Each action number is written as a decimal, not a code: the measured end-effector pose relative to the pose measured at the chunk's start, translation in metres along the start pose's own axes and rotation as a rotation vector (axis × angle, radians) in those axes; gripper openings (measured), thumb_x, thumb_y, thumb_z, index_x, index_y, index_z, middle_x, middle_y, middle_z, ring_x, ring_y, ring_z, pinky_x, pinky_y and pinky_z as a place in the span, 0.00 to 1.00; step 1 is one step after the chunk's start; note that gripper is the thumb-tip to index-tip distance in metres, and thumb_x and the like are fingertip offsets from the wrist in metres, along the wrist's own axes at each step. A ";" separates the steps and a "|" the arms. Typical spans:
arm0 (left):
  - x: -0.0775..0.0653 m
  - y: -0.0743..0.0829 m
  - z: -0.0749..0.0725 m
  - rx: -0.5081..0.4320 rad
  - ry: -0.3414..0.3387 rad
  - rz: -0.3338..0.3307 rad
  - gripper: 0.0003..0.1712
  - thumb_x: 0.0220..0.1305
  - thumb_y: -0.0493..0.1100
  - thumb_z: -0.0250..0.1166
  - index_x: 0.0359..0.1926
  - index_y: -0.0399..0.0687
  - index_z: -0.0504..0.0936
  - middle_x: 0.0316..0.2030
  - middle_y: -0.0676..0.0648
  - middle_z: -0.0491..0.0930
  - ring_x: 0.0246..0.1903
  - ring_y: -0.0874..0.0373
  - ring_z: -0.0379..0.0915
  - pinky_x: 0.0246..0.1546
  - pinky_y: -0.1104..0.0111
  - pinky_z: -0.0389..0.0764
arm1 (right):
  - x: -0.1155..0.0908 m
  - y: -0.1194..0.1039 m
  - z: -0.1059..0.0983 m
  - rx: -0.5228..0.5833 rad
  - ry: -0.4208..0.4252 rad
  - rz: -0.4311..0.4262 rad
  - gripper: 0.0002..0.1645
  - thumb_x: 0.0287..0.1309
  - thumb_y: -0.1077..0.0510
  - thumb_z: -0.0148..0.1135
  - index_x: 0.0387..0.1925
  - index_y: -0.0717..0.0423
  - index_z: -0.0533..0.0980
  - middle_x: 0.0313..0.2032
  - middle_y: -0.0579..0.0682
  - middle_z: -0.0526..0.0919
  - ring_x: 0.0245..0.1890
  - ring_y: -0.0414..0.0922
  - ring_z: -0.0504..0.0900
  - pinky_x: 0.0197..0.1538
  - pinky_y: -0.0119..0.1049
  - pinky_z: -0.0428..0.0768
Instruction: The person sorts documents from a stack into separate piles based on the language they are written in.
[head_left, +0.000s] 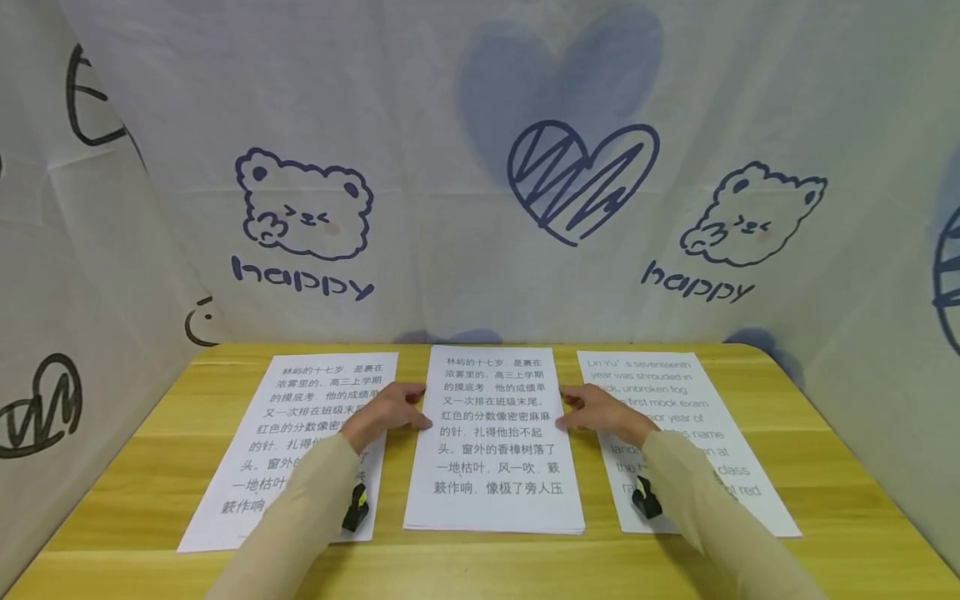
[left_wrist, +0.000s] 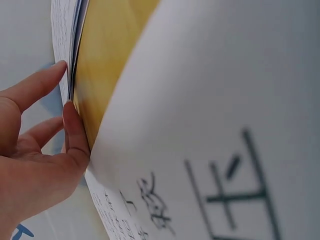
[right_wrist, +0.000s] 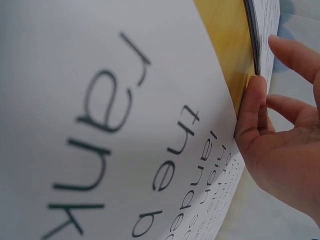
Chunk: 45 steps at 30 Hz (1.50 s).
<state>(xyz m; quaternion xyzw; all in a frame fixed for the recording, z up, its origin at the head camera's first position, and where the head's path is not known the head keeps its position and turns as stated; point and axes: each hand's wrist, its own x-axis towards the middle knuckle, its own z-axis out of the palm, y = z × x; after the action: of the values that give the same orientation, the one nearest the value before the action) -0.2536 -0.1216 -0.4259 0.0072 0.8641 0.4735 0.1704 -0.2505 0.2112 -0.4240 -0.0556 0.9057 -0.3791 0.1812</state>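
A stack of white paper (head_left: 491, 508) printed with Chinese characters lies in the middle of the table, its sheets slightly offset along the near edge. At its left edge is my left hand (head_left: 384, 412), fingers and thumb spread apart with the tips against the side of the sheets. My right hand (head_left: 603, 410) mirrors it on the right edge. In the left wrist view, the fingertips of the left hand (left_wrist: 45, 150) meet the side of the layered stack (left_wrist: 75, 40). The right wrist view shows the right hand (right_wrist: 282, 130) likewise against the stack's edge (right_wrist: 255, 35).
To the left lies another Chinese-printed paper (head_left: 225, 492), partly under my left forearm. An English-printed paper (head_left: 637, 508) lies to the right, beneath my right forearm. All rest on a yellow wood-grain table (head_left: 480, 567). Behind hangs a white cloth (head_left: 435, 208) with bear and heart drawings.
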 end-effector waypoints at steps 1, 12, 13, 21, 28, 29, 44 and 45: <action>0.000 0.001 0.001 0.009 0.000 0.004 0.42 0.51 0.29 0.70 0.68 0.30 0.63 0.62 0.32 0.66 0.59 0.43 0.64 0.63 0.56 0.64 | 0.000 0.000 0.000 -0.005 -0.001 0.000 0.44 0.55 0.59 0.68 0.70 0.66 0.59 0.53 0.57 0.72 0.43 0.48 0.71 0.45 0.37 0.71; -0.004 0.004 0.010 0.055 0.017 0.043 0.41 0.57 0.34 0.66 0.68 0.28 0.59 0.66 0.31 0.62 0.63 0.40 0.61 0.65 0.54 0.60 | -0.001 -0.001 0.001 0.000 0.017 -0.002 0.44 0.54 0.59 0.69 0.70 0.65 0.60 0.51 0.56 0.73 0.45 0.49 0.69 0.47 0.40 0.69; -0.005 0.004 0.011 0.054 0.017 0.043 0.40 0.58 0.34 0.66 0.69 0.28 0.59 0.65 0.31 0.63 0.63 0.41 0.62 0.65 0.54 0.60 | -0.001 -0.001 0.001 0.004 0.017 -0.001 0.45 0.54 0.59 0.69 0.70 0.65 0.60 0.50 0.56 0.73 0.45 0.49 0.69 0.47 0.40 0.68; -0.008 0.009 0.014 0.053 0.043 0.065 0.37 0.60 0.34 0.62 0.69 0.31 0.60 0.63 0.31 0.67 0.58 0.43 0.67 0.62 0.54 0.66 | -0.003 -0.004 0.001 0.023 0.006 0.020 0.46 0.54 0.59 0.69 0.71 0.63 0.59 0.53 0.56 0.73 0.45 0.49 0.71 0.49 0.40 0.70; -0.007 0.015 0.014 0.105 0.072 0.084 0.09 0.62 0.37 0.61 0.39 0.34 0.75 0.35 0.38 0.74 0.36 0.49 0.70 0.38 0.63 0.72 | -0.005 -0.008 -0.002 0.079 -0.009 0.044 0.47 0.55 0.60 0.67 0.73 0.59 0.56 0.59 0.59 0.70 0.44 0.48 0.74 0.51 0.41 0.75; -0.007 0.016 0.015 0.102 0.078 0.081 0.12 0.63 0.37 0.60 0.44 0.33 0.77 0.40 0.36 0.76 0.40 0.48 0.72 0.41 0.63 0.74 | -0.005 -0.009 -0.002 0.088 -0.007 0.046 0.46 0.56 0.60 0.67 0.73 0.59 0.56 0.59 0.60 0.69 0.43 0.48 0.75 0.50 0.41 0.75; 0.003 0.012 0.017 -0.227 0.142 0.015 0.29 0.64 0.30 0.56 0.67 0.32 0.66 0.53 0.33 0.74 0.46 0.47 0.74 0.51 0.59 0.75 | -0.004 -0.013 0.006 0.195 0.151 -0.016 0.40 0.61 0.64 0.61 0.72 0.60 0.57 0.46 0.58 0.75 0.37 0.47 0.78 0.41 0.38 0.81; 0.002 0.012 0.017 -0.232 0.144 0.010 0.30 0.63 0.30 0.57 0.66 0.31 0.66 0.51 0.33 0.75 0.44 0.48 0.75 0.50 0.59 0.76 | -0.005 -0.013 0.006 0.218 0.153 -0.011 0.41 0.61 0.64 0.61 0.72 0.60 0.56 0.45 0.58 0.76 0.37 0.47 0.79 0.41 0.38 0.81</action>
<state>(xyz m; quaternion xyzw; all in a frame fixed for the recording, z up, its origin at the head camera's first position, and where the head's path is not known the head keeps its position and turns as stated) -0.2524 -0.1007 -0.4252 -0.0423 0.8136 0.5702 0.1053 -0.2444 0.1987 -0.4172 -0.0117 0.8701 -0.4792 0.1147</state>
